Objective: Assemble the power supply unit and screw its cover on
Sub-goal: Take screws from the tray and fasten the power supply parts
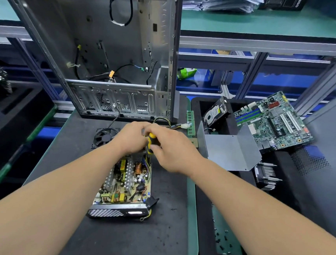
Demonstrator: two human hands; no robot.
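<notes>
1. Power supply unit (123,185): open, cover off, on the mat; long axis runs away from the viewer.
2. Screwdriver (151,144): near-upright over its far right corner, under both hands.
3. Right hand (170,150) pinches the handle; left hand (131,137) curls beside it, grip unclear.
4. Cover (231,150): lies to the right, nearer the right hand.
5. No legible writing.

Bare dull-grey sheet metal computer case (101,48), matt dark rubbery mat (166,213) beneath it, glossy yellow-black plastic screwdriver handle (151,144), matt grey folded metal cover (229,150) right of the case
</notes>
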